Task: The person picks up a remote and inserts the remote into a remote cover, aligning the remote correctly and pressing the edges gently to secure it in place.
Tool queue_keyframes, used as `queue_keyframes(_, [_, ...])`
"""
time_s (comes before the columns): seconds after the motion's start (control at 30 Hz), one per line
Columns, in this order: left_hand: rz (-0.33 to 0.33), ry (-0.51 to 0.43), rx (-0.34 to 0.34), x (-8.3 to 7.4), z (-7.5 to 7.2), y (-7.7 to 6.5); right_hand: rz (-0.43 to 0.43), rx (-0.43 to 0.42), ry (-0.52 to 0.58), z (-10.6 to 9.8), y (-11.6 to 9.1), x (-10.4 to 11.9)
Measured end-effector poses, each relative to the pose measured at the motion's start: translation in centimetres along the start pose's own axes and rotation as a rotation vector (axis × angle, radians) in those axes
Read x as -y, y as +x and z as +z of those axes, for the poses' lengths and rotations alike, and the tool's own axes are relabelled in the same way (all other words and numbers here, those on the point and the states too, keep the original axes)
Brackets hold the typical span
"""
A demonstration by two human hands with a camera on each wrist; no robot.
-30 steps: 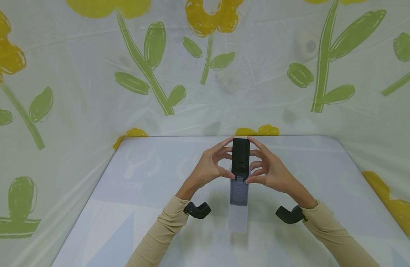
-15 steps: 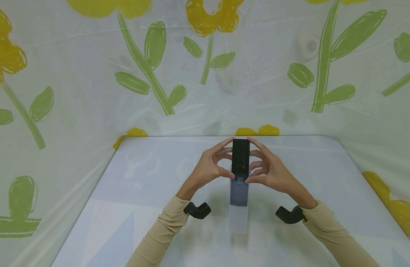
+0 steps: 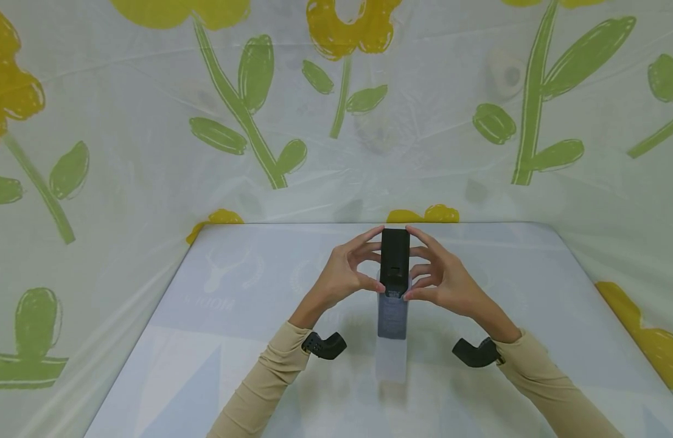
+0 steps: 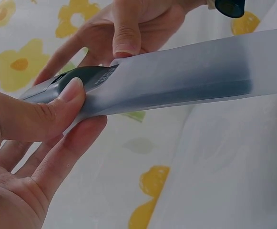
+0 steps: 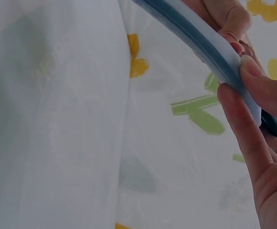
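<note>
Two hands are clamped on one thing, one from each side; the left hand (image 3: 344, 277) and the right hand (image 3: 443, 277) hold a black device (image 3: 395, 252) and the translucent pouch (image 3: 391, 362) that wraps its lower part. Both thumbs sit at the pouch's mouth, while the index fingertips reach the device's far corners; the other fingers curve in towards its sides. Seen from the left wrist, that thumb lies over the pouch's edge with a finger beneath it, and the right thumb presses the opposite edge; from the right wrist, thumb and finger pinch the film between them. The device's bare end points away from the person; its covered part shows blue-grey through the film and stops partway down, the pouch running on pale beyond it; some small print near the mouth is too tiny for me to read.

Further out, black wrist devices (image 3: 324, 345) jut inward from the tan sleeves (image 3: 265, 380); under everything spreads a pale table (image 3: 205, 377) with faint blue triangles and a faint stag's head, soft shadows falling below the arms; whether the pouch's near end touches it, I cannot tell; behind and around hangs a whitish sheet (image 3: 424, 158) printed with yellow flowers and green leaves.
</note>
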State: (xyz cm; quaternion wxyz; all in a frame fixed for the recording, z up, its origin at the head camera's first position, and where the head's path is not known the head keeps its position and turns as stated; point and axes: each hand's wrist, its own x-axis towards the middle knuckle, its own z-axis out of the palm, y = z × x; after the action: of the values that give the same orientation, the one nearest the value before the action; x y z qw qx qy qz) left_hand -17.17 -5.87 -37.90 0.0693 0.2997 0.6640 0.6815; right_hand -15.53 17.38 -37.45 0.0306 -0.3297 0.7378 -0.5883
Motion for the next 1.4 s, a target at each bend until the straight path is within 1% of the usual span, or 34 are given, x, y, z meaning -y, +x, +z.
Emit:
queue_keyframes(0.23, [-0.008,0.000,-0.003,-2.0,0.3,-0.5,-0.002,-0.001,0.002,0.1,0.0,-0.1])
queue_keyframes(0.47, [-0.006,-0.014,-0.011,0.1,-0.2,-0.1,0.000,-0.003,0.003,0.2,0.0,-0.1])
queue_keyframes(0.53, [-0.004,-0.014,-0.011,0.3,-0.2,-0.1,-0.001,-0.003,0.003,0.2,0.0,-0.1])
queue_keyframes(0.77, [0.014,-0.005,-0.010,0.4,-0.3,-0.1,-0.011,-0.001,0.009,0.2,0.1,-0.2])
queue_keyframes(1.07, [0.000,-0.003,-0.015,0.3,-0.3,-0.2,-0.028,0.001,0.015,0.2,0.1,-0.3])
queue_keyframes(1.4, [0.004,0.005,-0.023,0.5,-0.4,-0.2,-0.031,-0.003,0.017,0.2,0.1,-0.3])
